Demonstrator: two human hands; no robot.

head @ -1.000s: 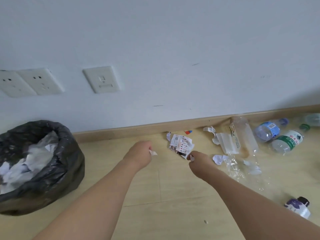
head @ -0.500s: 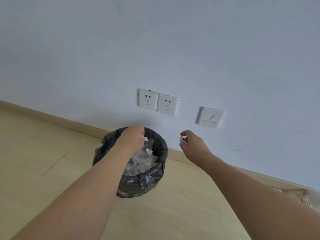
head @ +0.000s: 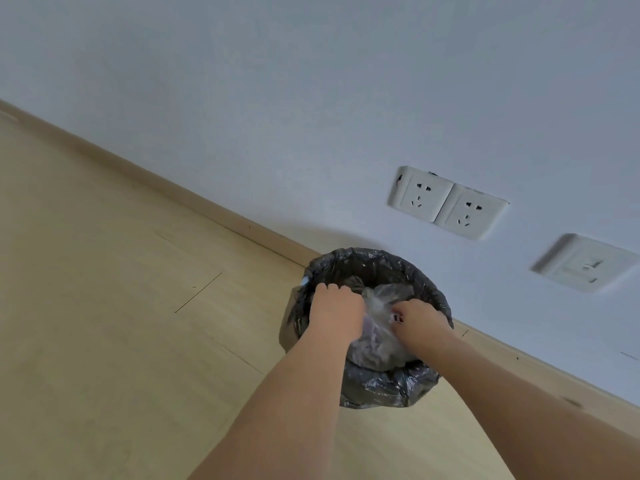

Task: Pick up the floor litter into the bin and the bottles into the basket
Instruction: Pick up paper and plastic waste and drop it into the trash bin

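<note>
Already both hands hang over the bin (head: pixel 377 261), left hand (head: pixel 334 311) curled, grip unreadable, right hand (head: pixel 417 320) pinching a scrap (head: pixel 397 318) that could flutter past the rim.

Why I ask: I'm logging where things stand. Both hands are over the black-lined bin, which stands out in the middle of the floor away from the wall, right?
Not quite. Both hands, left and right, are over the black-lined bin, but the head view shows it against the wall, below the sockets.
</note>
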